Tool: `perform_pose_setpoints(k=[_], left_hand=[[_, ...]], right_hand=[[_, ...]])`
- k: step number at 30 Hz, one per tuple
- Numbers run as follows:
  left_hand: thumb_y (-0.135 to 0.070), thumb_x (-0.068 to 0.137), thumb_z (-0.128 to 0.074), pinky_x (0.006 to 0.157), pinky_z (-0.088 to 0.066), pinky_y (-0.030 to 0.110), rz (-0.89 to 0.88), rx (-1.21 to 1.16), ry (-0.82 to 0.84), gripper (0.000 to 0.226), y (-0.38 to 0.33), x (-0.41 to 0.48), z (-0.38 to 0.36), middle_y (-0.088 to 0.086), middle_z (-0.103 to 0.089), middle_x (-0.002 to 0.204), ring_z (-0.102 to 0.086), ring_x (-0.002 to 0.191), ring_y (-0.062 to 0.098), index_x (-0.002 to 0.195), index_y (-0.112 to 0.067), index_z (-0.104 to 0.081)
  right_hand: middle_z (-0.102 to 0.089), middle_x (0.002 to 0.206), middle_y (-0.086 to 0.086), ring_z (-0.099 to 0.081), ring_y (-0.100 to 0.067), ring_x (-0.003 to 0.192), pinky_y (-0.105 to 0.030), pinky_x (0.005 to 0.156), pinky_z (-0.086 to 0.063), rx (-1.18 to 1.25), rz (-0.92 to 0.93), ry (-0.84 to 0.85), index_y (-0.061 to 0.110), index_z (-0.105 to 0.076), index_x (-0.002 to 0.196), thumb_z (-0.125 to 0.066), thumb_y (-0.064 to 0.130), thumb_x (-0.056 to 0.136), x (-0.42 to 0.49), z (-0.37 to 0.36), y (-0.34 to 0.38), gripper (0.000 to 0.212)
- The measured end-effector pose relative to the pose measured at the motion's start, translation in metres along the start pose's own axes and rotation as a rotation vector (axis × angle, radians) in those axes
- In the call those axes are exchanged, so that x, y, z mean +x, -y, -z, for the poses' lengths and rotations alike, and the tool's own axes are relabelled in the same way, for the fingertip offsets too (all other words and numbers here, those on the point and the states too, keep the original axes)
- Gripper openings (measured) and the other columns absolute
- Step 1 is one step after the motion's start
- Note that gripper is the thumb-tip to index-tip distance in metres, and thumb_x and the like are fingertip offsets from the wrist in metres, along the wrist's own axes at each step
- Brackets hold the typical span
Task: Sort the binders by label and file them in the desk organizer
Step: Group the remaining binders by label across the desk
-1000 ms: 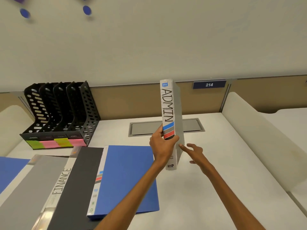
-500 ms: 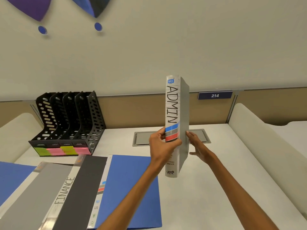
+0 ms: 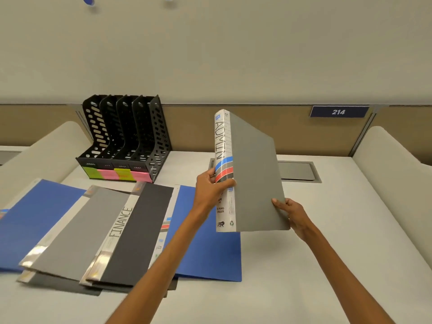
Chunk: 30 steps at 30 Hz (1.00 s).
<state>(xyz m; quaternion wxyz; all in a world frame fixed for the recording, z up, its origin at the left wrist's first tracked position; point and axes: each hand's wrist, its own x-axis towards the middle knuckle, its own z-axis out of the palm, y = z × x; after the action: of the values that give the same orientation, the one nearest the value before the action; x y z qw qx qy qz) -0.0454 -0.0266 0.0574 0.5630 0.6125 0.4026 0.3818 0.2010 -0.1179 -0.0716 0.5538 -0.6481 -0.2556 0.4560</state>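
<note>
The ADMIN binder [image 3: 253,174] is held upright above the counter [image 3: 350,235], long axis vertical. The left hand [image 3: 210,189] wraps its fingers [image 3: 228,183] round the spine, and the right hand [image 3: 293,215] grips the cover's free edge. The organizer [image 3: 127,136] stands beyond the binder, to its left.

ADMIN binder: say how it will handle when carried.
Probably stiff: the ADMIN binder shows a flat cover, held upright. Likely light: the left hand grips only its spine. It may swing open; the right hand holds the cover's free edge.
</note>
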Motion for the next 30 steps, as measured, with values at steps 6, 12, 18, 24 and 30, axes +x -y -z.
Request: perform_pose_setpoints(k=[6, 12, 18, 24, 30], left_hand=[[-0.01, 0.081, -0.073, 0.075, -0.061, 0.04, 0.118, 0.028, -0.148, 0.038, 0.049, -0.004, 0.037, 0.012, -0.072, 0.103, -0.073, 0.08, 0.027, 0.118, -0.008, -0.061], [-0.016, 0.086, -0.069, 0.079, -0.059, 0.037, 0.216, 0.206, -0.129, 0.048, 0.085, -0.009, 0.077, 0.007, -0.065, 0.116, -0.069, 0.091, 0.022, 0.129, -0.013, -0.05], [-0.013, 0.09, -0.066, 0.084, -0.056, 0.031, 0.238, 0.202, -0.047, 0.06, 0.116, -0.015, 0.111, 0.006, -0.057, 0.13, -0.063, 0.107, 0.021, 0.144, -0.015, -0.038], [-0.006, 0.091, -0.063, 0.075, -0.052, 0.012, 0.17, 0.209, -0.043, 0.062, 0.139, -0.024, 0.138, 0.002, -0.05, 0.136, -0.058, 0.111, 0.017, 0.146, -0.018, -0.036], [-0.011, 0.093, -0.061, 0.087, -0.05, 0.014, 0.16, 0.26, 0.061, 0.072, 0.159, -0.033, 0.161, 0.003, -0.039, 0.146, -0.051, 0.122, 0.016, 0.152, -0.019, -0.02]], right_hand=[[-0.072, 0.101, -0.001, -0.068, -0.021, 0.088, -0.027, 0.064, -0.051, -0.069, -0.067, -0.079, 0.014, -0.066, 0.105, -0.079, 0.053, 0.065, -0.018, -0.044, -0.046, 0.057], [-0.069, 0.103, -0.001, -0.065, -0.021, 0.09, -0.026, 0.063, -0.049, -0.12, -0.171, -0.108, 0.014, -0.062, 0.109, -0.08, 0.047, 0.073, -0.048, -0.093, -0.09, 0.052], [-0.065, 0.108, -0.002, -0.063, -0.023, 0.094, -0.034, 0.077, -0.052, -0.218, -0.136, -0.263, 0.013, -0.056, 0.118, -0.081, 0.047, 0.072, -0.065, -0.124, -0.102, 0.062], [-0.065, 0.113, -0.004, -0.062, -0.023, 0.096, -0.036, 0.083, -0.052, -0.354, -0.056, -0.293, 0.016, -0.059, 0.119, -0.078, 0.05, 0.075, -0.069, -0.15, -0.102, 0.059], [-0.04, 0.139, -0.013, -0.036, -0.035, 0.129, -0.051, 0.107, -0.03, -0.712, -0.171, -0.439, 0.015, -0.041, 0.145, -0.069, 0.05, 0.084, -0.077, -0.191, -0.107, 0.076]])
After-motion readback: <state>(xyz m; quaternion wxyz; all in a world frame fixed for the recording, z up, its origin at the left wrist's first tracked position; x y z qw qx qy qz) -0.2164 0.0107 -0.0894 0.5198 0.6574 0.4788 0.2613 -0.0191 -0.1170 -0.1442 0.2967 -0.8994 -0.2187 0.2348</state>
